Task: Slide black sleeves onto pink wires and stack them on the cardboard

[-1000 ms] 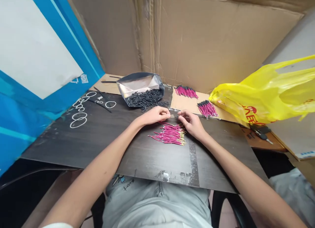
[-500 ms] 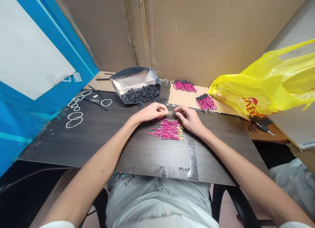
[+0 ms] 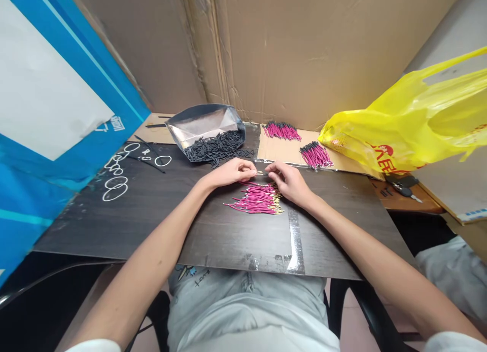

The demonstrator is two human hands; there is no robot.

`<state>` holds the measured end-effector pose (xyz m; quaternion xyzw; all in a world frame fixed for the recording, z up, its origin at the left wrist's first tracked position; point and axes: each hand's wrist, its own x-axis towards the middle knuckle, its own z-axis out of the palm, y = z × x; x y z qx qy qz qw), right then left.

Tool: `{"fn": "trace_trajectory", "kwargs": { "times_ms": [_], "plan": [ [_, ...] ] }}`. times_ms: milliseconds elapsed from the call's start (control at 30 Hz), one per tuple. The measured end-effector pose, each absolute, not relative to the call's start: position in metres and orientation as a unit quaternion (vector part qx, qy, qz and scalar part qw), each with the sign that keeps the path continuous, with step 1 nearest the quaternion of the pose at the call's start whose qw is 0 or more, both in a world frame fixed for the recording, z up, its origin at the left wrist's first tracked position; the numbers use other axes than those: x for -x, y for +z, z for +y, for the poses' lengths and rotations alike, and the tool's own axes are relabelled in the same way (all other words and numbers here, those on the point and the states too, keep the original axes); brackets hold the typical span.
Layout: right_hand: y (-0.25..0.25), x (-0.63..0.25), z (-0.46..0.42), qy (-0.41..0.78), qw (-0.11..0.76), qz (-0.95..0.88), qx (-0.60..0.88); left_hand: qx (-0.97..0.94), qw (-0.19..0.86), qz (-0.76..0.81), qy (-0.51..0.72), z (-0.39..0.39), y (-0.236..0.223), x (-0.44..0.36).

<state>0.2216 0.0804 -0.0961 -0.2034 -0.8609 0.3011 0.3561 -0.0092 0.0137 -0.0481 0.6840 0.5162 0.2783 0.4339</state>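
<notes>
My left hand [image 3: 233,172] is closed in a pinch on a few wires, whose gold tips [image 3: 259,173] stick out to the right past the fingertips. Just across a narrow gap, my right hand [image 3: 289,182] pinches a short black tube [image 3: 266,173], mostly covered by the fingers. Below both hands lies a pile of magenta wires [image 3: 258,199] with gold ends pointing right. A grey open bag [image 3: 205,119] behind my left hand holds many short black tubes [image 3: 215,146], some of them spilled in front.
Two bunches of magenta wires with black ends, one [image 3: 282,131] behind the other [image 3: 316,155], lie on a cardboard sheet [image 3: 268,151]. A yellow plastic bag [image 3: 357,134] is at right, near keys [image 3: 405,190]. White rings [image 3: 115,188] lie left on the dark table [image 3: 152,225].
The view has shifted slightly. Both hands keep nearly the same pose, with the gold tips and the black tube still facing each other.
</notes>
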Motion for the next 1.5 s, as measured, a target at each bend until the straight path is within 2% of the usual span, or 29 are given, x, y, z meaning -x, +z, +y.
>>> {"fn": "trace_trajectory", "kwargs": {
  "times_ms": [700, 1500],
  "plan": [
    [-0.097, -0.212, 0.068, 0.270, 0.380, -0.869, 0.167, -0.684, 0.431, 0.533, 0.251, 0.008, -0.049, 0.009],
    [-0.106, -0.202, 0.071, 0.226, 0.391, -0.867, 0.211, -0.654, 0.448, 0.548, 0.268, 0.007, -0.048, 0.016]
  ]
}}
